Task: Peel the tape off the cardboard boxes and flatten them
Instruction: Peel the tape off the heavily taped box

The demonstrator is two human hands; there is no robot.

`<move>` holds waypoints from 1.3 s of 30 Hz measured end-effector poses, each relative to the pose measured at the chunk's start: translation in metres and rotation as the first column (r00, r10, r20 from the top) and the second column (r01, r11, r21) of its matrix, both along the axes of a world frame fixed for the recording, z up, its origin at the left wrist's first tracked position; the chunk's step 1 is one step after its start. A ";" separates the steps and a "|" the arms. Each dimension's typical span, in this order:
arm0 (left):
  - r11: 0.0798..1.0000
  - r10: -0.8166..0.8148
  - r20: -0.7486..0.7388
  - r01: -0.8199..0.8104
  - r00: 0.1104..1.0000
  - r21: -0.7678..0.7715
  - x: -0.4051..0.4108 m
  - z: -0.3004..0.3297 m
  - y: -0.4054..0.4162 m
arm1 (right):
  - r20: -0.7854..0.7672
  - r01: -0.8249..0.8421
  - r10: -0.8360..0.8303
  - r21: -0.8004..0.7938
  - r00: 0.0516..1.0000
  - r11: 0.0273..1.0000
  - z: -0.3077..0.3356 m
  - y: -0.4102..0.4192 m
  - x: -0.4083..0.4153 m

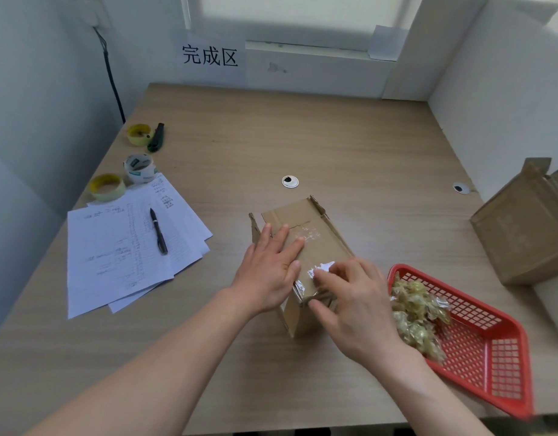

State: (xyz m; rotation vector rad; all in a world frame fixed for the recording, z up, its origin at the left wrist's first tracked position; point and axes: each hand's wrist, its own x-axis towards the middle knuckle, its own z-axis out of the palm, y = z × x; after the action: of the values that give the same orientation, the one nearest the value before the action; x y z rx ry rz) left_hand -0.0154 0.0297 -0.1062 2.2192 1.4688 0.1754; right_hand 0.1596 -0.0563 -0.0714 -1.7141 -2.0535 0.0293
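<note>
A small brown cardboard box stands on the wooden table, its far end flaps open. Clear tape runs along its top and over the near edge, glinting. My left hand lies flat on the box top, fingers spread, pressing it down. My right hand is at the near end of the box, its fingertips pinching the tape by the shiny patch. A second, larger cardboard box stands at the right edge of the table with a flap up.
A red plastic basket holding crumpled peeled tape sits right of my right hand. Papers with a black pen, tape rolls and a dark cutter lie at the left. White partition walls enclose the table.
</note>
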 end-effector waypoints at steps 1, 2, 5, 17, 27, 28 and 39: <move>1.000 -0.003 -0.003 0.003 1.000 -0.001 0.000 0.001 0.000 | -0.003 -0.015 0.015 0.005 1.000 1.000 -0.001 0.001 -0.002; 1.000 -0.007 -0.007 0.007 1.000 -0.003 0.000 0.001 0.000 | -0.020 -0.027 0.027 -0.003 0.999 1.000 -0.002 0.001 -0.004; 1.000 -0.018 -0.016 0.018 1.000 -0.005 -0.003 0.001 -0.001 | -0.177 -0.058 0.039 -0.105 0.983 0.993 -0.001 0.000 -0.005; 0.999 -0.040 -0.017 0.040 0.999 -0.008 0.003 0.004 0.000 | 0.025 0.098 -0.095 -0.219 0.995 0.971 0.012 -0.001 -0.026; 0.997 -0.015 0.011 0.016 1.000 -0.074 -0.005 0.006 0.000 | -0.352 -0.053 -0.057 -0.296 0.934 0.954 0.011 -0.007 -0.019; 0.997 -0.022 0.017 0.024 1.000 -0.078 -0.004 0.007 0.001 | -0.361 -0.050 -0.061 -0.290 0.931 0.956 0.012 -0.009 -0.017; 0.992 -0.049 0.066 0.056 0.997 -0.117 -0.001 0.013 0.000 | 0.022 0.160 -0.161 -0.304 0.987 0.939 0.014 -0.005 -0.037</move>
State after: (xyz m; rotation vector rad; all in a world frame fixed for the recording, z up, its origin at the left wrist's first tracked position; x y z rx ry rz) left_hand -0.0160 0.0301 -0.0936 2.1348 1.3503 0.1364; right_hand 0.1230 -0.0615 -0.0578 -2.0590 -1.9795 0.3125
